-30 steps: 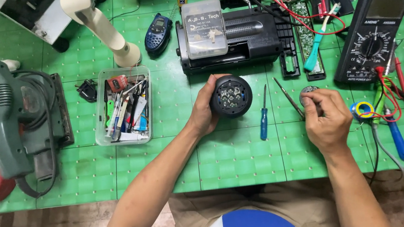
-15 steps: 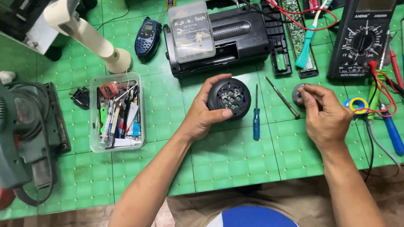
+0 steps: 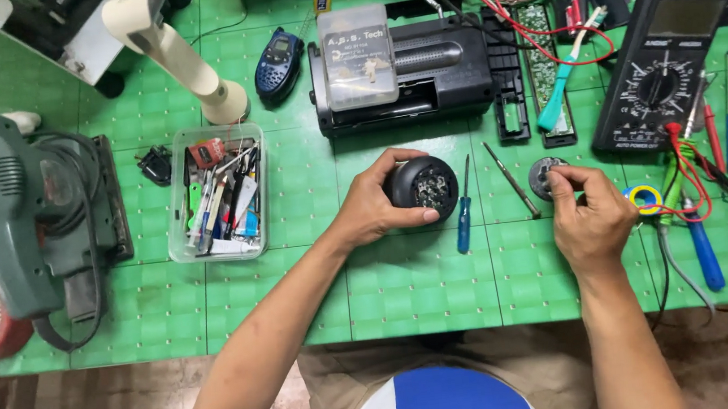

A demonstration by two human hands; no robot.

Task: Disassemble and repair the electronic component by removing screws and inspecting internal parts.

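Little had shifted since the earlier frame: the left hand (image 3: 373,208) kept its grip wrapped round the black round housing (image 3: 422,188) on the green worktop (image 3: 409,285), likely rigid and light, while the right hand (image 3: 591,221) pinched a small metal disc (image 3: 545,178), seemingly fragile, best held by its rim.

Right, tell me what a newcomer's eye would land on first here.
First the two bare hands at the middle of the green table: the left hand grips a round black housing with its insides showing, and the right hand pinches a small round grey part. Between them lie a blue-handled screwdriver and a thin metal tool. At far left sits a big green sander; at upper right, a black multimeter.
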